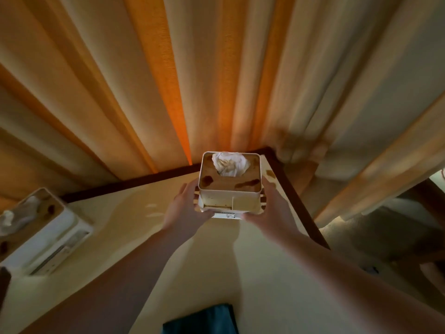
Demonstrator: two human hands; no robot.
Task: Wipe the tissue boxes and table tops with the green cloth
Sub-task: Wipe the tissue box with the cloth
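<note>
Both the left hand (183,208) and right hand (273,208) clasp the stained, wooden-lidded white tissue box (230,186) by its sides at the cream table's (115,225) far corner (dark green cloth (201,320) lies nearest), so keep it level.

Bare table top (134,220) lies open left of the tissue box (230,186); curtain (168,80) crowds behind it, another box (41,232) stands far left.

Two tissue boxes (230,186) (38,227), one green cloth (202,319), two hands (184,208) (272,208), one table (120,225).
</note>
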